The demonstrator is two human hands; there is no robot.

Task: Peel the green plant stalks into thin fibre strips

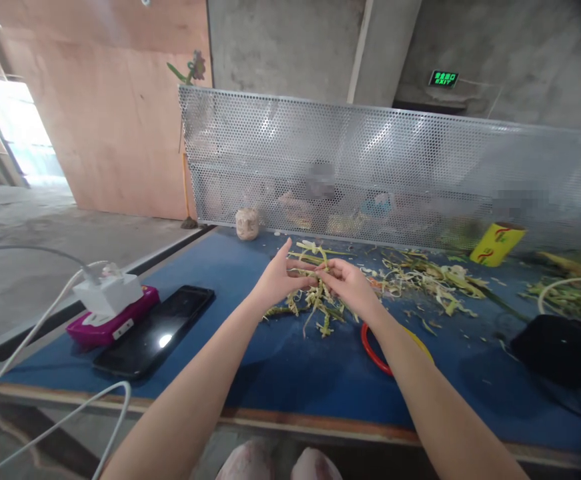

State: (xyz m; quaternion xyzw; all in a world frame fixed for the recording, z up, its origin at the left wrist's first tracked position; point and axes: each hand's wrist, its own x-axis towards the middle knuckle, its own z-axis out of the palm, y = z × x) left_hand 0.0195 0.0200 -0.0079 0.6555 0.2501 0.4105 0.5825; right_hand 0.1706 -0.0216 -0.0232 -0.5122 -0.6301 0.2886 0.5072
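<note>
My left hand (281,273) has its thumb raised and its fingers closed around pale green plant strips, some of which look plaited (316,293). My right hand (343,281) meets it from the other side, thumb and fingers pinching the same strips. Knotted ends hang below both hands, just over the blue tabletop (290,380). Fingers hide the exact spot where the strips are gripped. Under my right forearm lie a red ring (370,350) and a yellow ring (423,345), both partly covered.
Loose shreds (430,283) spread to the right, with a yellow packet (497,245) behind. A black phone (155,331) and pink power strip (115,325) lie left. A pale roll (247,223) stands by the perforated metal screen (290,147). A dark object (560,350) sits right.
</note>
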